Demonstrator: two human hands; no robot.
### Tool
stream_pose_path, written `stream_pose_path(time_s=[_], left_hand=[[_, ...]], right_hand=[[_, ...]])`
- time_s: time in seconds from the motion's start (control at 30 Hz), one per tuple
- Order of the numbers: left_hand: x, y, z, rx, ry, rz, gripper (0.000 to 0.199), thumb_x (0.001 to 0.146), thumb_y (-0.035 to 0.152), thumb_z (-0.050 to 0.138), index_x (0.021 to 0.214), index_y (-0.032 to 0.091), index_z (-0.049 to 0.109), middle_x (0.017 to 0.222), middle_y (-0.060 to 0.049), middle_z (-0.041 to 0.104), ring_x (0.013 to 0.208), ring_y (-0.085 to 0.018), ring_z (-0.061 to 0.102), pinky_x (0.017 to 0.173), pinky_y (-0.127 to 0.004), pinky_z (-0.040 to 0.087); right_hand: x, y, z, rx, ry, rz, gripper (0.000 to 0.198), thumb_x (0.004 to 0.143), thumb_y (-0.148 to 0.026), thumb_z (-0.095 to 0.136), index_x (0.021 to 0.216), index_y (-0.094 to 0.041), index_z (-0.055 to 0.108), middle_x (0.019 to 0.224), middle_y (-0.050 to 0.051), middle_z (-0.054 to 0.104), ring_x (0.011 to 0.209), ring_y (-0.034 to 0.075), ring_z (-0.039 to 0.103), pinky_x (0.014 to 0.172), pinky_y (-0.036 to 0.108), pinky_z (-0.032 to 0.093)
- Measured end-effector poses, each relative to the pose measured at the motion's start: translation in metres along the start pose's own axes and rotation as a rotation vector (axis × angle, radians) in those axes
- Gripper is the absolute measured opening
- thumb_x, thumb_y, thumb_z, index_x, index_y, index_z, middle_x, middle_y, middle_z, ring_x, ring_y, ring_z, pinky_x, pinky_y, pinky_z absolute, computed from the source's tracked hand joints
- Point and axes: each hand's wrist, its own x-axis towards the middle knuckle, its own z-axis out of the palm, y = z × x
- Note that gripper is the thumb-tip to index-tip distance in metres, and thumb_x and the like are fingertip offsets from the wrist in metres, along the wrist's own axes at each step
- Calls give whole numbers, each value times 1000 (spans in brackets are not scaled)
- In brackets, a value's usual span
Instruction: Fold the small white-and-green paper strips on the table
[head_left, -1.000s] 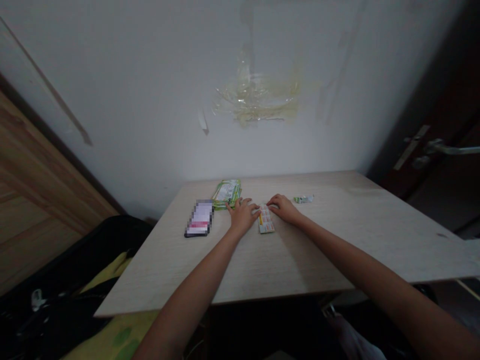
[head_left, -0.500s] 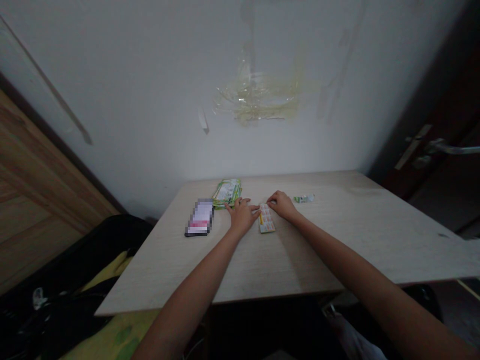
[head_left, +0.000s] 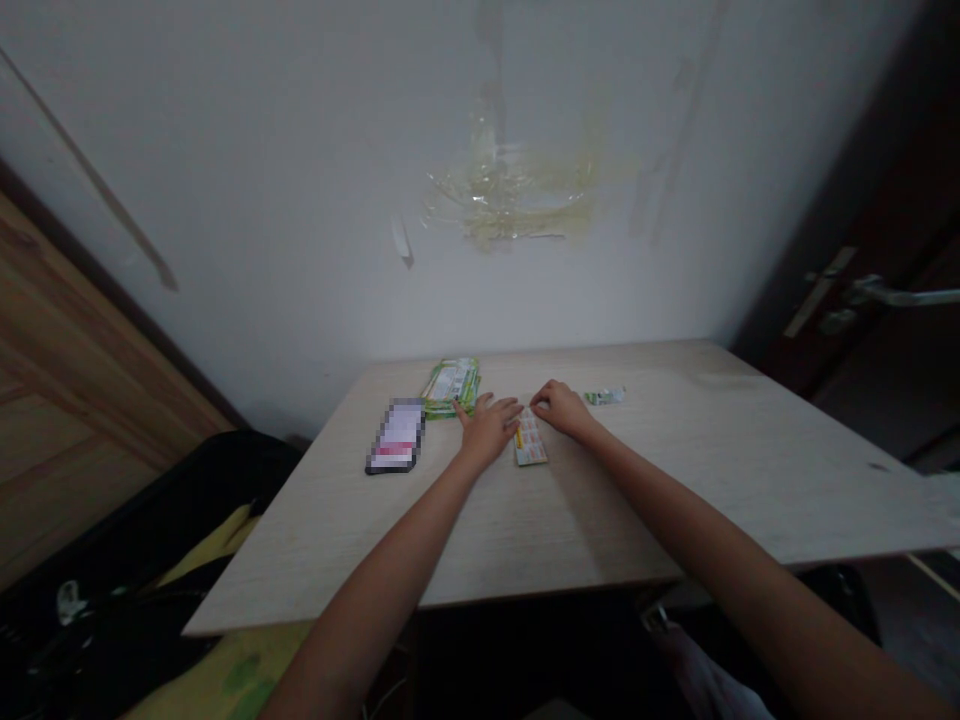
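Note:
A small printed sheet (head_left: pixel 532 446), with rows of pinkish patches and a yellow strip, lies flat on the table. My left hand (head_left: pixel 487 428) rests at its left side, fingers spread and fingertips touching the upper left edge. At the sheet's top right corner, my right hand (head_left: pixel 561 408) is closed in a pinch; what sits between thumb and finger is too small to tell. A stack of green and white packets (head_left: pixel 452 385) lies just beyond my left hand. Past my right hand is a narrow green and white strip of packaging (head_left: pixel 604 396).
A phone (head_left: pixel 396 437) with a blurred-out screen lies left of my left hand. The pale wooden table (head_left: pixel 675 470) meets a wall (head_left: pixel 300 200) with peeling tape. A door handle (head_left: pixel 900 296) shows at right, dark bags (head_left: pixel 225 480) at left.
The view has shifted slightly. My left fingers have moved a little up along the sheet's edge. The right hand stays pinched at the top corner, and the other things lie as before.

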Motion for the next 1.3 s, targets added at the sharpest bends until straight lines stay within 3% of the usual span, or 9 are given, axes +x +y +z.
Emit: stream_pose_path(time_s=[0.2,0.77,1.1,1.3], left_hand=[[4,-7,1,-23,-72,-8,33,97,46,45,122,43,66,138,4,61,140,-32,37,112,-75,-6],[4,-14,2,-61,-86,1,36,93,55,50,123,46,65,139,5,61,139,-35,37,111,-73,-12],[-1,-8,-5,-3,-149,3,51,87,66,51,132,45,59,145,3,55,143,-37,32,114,-71,-2],[-4,-4,-7,-7,-178,3,61,82,72,53,136,44,55,149,2,50,144,-38,28,115,-69,-2]], right_hand=[[1,5,0,-30,-34,-44,22,88,-33,62,102,-22,76,113,10,65,106,23,59,95,32,44],[-2,26,1,33,-85,-249,33,86,-38,66,114,-22,72,117,10,64,110,22,58,98,33,43],[-8,24,-5,51,-144,-283,41,85,-37,68,122,-19,68,126,13,60,118,24,55,103,37,41],[-15,17,-3,76,-86,-209,35,88,-33,64,118,-18,70,123,12,63,116,23,55,103,35,40]])
